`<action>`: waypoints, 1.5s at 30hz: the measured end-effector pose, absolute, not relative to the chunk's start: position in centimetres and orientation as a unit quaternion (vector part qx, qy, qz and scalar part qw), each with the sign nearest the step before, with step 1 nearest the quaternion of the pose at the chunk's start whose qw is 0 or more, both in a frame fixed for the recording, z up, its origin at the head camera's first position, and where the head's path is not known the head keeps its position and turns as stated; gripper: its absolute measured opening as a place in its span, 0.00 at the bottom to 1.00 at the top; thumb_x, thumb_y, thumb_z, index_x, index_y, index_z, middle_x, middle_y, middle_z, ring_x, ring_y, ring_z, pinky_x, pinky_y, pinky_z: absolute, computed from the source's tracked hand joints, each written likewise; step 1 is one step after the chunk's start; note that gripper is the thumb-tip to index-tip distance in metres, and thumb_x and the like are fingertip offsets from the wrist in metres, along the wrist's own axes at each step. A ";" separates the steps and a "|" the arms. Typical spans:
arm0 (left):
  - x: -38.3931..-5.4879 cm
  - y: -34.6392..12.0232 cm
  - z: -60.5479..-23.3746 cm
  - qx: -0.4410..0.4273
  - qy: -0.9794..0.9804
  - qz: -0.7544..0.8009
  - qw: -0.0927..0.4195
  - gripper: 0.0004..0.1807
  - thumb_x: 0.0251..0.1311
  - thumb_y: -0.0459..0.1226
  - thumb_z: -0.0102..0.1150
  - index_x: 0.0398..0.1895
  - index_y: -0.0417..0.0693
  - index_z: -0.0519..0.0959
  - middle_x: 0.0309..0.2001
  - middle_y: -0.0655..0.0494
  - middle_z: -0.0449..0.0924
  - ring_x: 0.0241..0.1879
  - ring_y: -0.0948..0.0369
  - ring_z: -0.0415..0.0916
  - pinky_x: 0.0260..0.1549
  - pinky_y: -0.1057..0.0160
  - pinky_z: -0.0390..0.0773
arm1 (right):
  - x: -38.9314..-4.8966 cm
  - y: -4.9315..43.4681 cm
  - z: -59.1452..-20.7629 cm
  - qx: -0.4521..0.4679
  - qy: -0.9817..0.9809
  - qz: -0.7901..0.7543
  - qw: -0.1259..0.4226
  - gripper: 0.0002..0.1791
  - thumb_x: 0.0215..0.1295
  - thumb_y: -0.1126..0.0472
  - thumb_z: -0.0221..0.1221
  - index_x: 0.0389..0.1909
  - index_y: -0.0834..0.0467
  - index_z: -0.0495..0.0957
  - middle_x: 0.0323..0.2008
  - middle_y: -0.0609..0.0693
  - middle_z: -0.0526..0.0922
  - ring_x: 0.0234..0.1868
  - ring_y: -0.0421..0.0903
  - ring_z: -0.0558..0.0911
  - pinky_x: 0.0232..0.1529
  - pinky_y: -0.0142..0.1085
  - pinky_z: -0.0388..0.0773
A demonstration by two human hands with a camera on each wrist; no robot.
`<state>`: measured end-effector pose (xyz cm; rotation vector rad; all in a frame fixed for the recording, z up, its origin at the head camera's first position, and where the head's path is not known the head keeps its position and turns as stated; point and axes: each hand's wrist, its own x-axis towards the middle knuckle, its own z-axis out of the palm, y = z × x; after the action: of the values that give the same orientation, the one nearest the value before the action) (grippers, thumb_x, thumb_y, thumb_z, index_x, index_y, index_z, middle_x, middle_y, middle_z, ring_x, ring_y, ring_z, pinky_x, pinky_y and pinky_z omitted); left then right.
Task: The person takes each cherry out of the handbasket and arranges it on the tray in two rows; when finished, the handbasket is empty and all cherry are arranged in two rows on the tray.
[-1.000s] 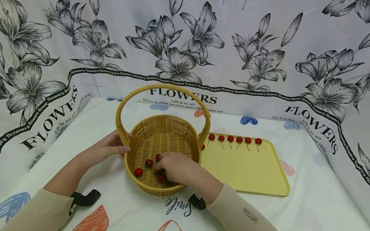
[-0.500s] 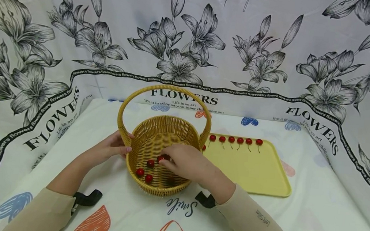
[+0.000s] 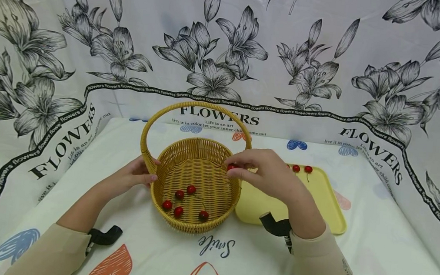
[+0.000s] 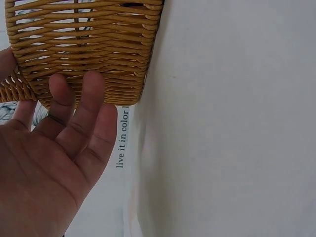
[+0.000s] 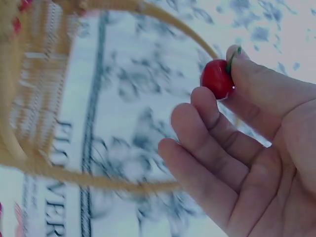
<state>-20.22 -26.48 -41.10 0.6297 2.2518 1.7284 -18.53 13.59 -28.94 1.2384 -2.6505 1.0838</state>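
Right hand (image 3: pixel 271 177) fingers clamped on a stemmed cherry (image 5: pixel 216 79), we had reached the two o'clock rim of the wicker basket (image 3: pixel 195 146); five cherries (image 3: pixel 179 194) remained; left hand (image 3: pixel 132 175) gripped nine.

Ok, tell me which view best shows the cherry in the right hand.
Right wrist view: the cherry appears large, green stem visible, pinched by the right hand. The head view shows it small, partly covered; the left wrist view misses it.
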 end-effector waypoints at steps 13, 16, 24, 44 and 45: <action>-20.3 -26.5 -41.2 0.219 0.770 0.589 0.112 0.24 0.71 0.29 0.55 0.65 0.28 0.61 0.44 0.43 0.76 0.41 0.58 0.79 0.39 0.55 0.84 | -22.2 19.0 -29.8 0.246 -0.928 0.274 -0.055 0.16 0.73 0.59 0.61 0.58 0.60 0.82 0.36 0.46 0.86 0.34 0.45 0.81 0.37 0.42 0.79; -20.2 -26.5 -41.2 0.218 0.771 0.588 0.114 0.24 0.72 0.29 0.55 0.65 0.28 0.62 0.44 0.42 0.76 0.41 0.57 0.79 0.39 0.55 0.84 | -23.9 19.0 -31.3 0.225 -0.938 0.250 -0.086 0.17 0.72 0.60 0.60 0.57 0.60 0.82 0.36 0.48 0.85 0.33 0.46 0.79 0.35 0.41 0.77; -20.2 -26.5 -41.2 0.213 0.769 0.591 0.118 0.24 0.71 0.31 0.56 0.65 0.30 0.62 0.46 0.40 0.75 0.42 0.56 0.79 0.41 0.53 0.84 | -26.7 18.0 -35.6 0.229 -0.943 0.200 -0.136 0.14 0.69 0.62 0.64 0.53 0.62 0.85 0.35 0.50 0.82 0.36 0.47 0.77 0.41 0.42 0.76; -20.2 -26.5 -41.3 0.209 0.771 0.591 0.114 0.24 0.70 0.30 0.57 0.64 0.30 0.62 0.46 0.39 0.74 0.42 0.56 0.78 0.40 0.54 0.83 | -27.2 17.0 -37.8 0.210 -0.957 0.159 -0.122 0.14 0.66 0.63 0.66 0.51 0.63 0.85 0.45 0.55 0.85 0.48 0.53 0.81 0.54 0.48 0.79; -20.3 -26.5 -41.3 0.209 0.771 0.591 0.114 0.24 0.70 0.30 0.57 0.64 0.30 0.62 0.46 0.39 0.74 0.42 0.56 0.78 0.40 0.53 0.83 | -27.1 17.1 -37.5 0.209 -0.957 0.163 -0.121 0.15 0.66 0.63 0.66 0.52 0.63 0.85 0.45 0.56 0.85 0.48 0.53 0.81 0.54 0.49 0.79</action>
<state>-20.25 -26.49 -41.33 0.6140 2.2608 1.7330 -27.14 17.09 -37.51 0.7109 -3.2606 0.5563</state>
